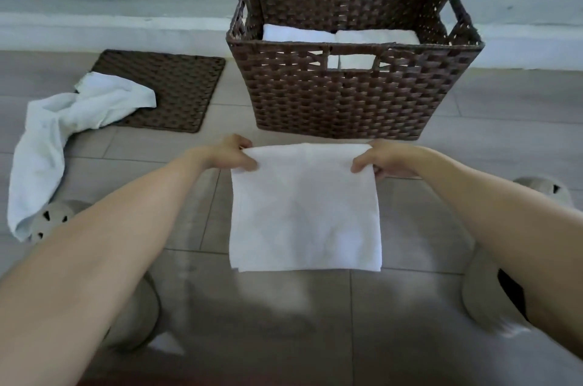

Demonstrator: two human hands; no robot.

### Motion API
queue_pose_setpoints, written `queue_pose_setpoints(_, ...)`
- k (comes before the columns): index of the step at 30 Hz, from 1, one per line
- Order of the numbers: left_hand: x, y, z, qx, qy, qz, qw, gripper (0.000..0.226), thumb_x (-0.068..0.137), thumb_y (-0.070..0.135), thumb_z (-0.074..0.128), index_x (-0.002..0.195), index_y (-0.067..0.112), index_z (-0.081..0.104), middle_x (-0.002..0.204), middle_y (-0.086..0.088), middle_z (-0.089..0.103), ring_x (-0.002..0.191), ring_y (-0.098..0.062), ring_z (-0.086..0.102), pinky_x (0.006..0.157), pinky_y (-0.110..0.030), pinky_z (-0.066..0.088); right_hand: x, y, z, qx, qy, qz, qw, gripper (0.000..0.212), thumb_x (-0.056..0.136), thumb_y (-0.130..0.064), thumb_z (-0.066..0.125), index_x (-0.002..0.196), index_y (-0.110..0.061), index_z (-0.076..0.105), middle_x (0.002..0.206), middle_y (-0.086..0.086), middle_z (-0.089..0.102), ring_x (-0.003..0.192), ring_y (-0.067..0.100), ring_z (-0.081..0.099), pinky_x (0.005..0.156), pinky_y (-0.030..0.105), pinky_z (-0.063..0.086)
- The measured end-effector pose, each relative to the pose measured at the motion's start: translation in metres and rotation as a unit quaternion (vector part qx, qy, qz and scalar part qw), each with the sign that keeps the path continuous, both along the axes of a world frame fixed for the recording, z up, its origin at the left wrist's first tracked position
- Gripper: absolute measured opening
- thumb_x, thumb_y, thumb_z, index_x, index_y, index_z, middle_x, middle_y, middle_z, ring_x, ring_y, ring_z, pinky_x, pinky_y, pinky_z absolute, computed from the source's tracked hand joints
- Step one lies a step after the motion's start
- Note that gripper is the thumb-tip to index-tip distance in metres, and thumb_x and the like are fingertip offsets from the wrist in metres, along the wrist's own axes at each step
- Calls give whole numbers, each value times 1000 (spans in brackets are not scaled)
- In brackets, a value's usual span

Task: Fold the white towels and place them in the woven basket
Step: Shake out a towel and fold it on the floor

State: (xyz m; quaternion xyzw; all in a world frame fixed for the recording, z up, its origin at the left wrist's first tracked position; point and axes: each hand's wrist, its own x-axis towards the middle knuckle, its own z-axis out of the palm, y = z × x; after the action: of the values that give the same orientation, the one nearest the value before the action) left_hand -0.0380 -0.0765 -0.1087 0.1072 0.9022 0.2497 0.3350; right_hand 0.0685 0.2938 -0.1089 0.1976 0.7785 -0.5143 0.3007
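Just in front of us, above the tiled floor [284, 338], we hold a half-folded white towel [305, 212] by its top corners, left hand [232, 153] and right hand [383, 158] apart, each pinched shut on the cloth. To fold it well, we should bring the corners together evenly, keeping the edges flush. Beyond stands the woven basket [353, 95], folded towels [340, 37] already inside. To the left an unfolded towel [63, 130] lies partly on the basket's lid [176, 89].
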Motion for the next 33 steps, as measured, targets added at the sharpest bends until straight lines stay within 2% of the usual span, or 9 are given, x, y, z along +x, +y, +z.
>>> queue_pose_setpoints(5, 19, -26, 48, 222, -12, 160, 962, 37, 83, 22, 79, 116, 5, 75, 117, -18, 79, 111, -35, 76, 99, -47, 63, 11, 8, 37, -112, 67, -49, 990, 55, 83, 0, 82, 134, -13, 68, 127, 5, 77, 122, 26, 71, 113, 47, 53)
queue_pose_setpoints(10, 44, -25, 89, 349, 14, 215, 912, 30, 100, 19, 65, 124, 7, 77, 123, -10, 79, 120, -32, 73, 108, -47, 54, 31, 2, 103, -60, 91, 93, 990, 50, 87, 0, 78, 133, -18, 70, 125, 1, 78, 119, 20, 72, 104, 38, 56)
queue_pose_setpoints(15, 66, 0, 136, 362, 105, 195, 906, 24, 96, 21, 64, 110, 12, 80, 111, -6, 82, 101, -24, 76, 92, -43, 55, 39, -27, 156, 118, 107, 248, 956, 39, 81, -24, 90, 116, -35, 76, 109, -18, 79, 100, 5, 75, 88, 26, 57)
queue_pose_setpoints(18, 78, 17, 160, 352, 145, 135, 915, 18, 101, 12, 62, 107, 10, 79, 103, -1, 82, 92, -16, 76, 85, -34, 57, 42, -57, 159, 116, 170, 235, 950, 33, 81, -37, 91, 111, -35, 77, 108, -18, 79, 102, 7, 75, 92, 31, 59)
queue_pose_setpoints(22, 79, 15, 184, 296, 199, 51, 933, 14, 103, 17, 63, 102, 20, 77, 96, 12, 79, 83, -5, 72, 75, -21, 53, 37, -79, 159, 45, 233, 206, 949, 26, 90, -30, 84, 115, -34, 78, 112, -12, 80, 106, 12, 76, 95, 36, 60)
queue_pose_setpoints(26, 72, -4, 186, 277, 217, 81, 932, 16, 103, 23, 64, 109, 22, 78, 106, 6, 82, 98, -13, 78, 87, -32, 57, 30, -75, 155, 132, 216, 261, 932, 25, 82, -32, 87, 105, -30, 77, 105, -14, 79, 99, 8, 74, 93, 36, 60)
queue_pose_setpoints(28, 71, -14, 180, 269, 226, 102, 931, 16, 102, 22, 63, 108, 21, 78, 106, 3, 82, 94, -9, 76, 85, -34, 57, 26, -69, 147, 204, 205, 292, 912, 18, 81, -36, 87, 94, -28, 78, 92, -15, 76, 89, 9, 71, 83, 32, 58)
queue_pose_setpoints(30, 69, -26, 174, 275, 246, 139, 919, 16, 99, 24, 64, 106, 22, 78, 105, 3, 81, 91, -8, 73, 85, -40, 58, 21, -61, 150, 234, 260, 228, 909, 12, 84, -36, 84, 88, -27, 77, 84, -13, 70, 83, 15, 67, 73, 30, 51)
queue_pose_setpoints(33, 70, -47, 176, 320, 274, 166, 892, 18, 97, 21, 65, 111, 16, 75, 106, 2, 79, 96, -10, 69, 87, -40, 57, 28, -56, 173, 222, 397, 96, 886, 11, 85, -30, 80, 95, -29, 74, 91, -12, 73, 88, 12, 68, 78, 28, 53)
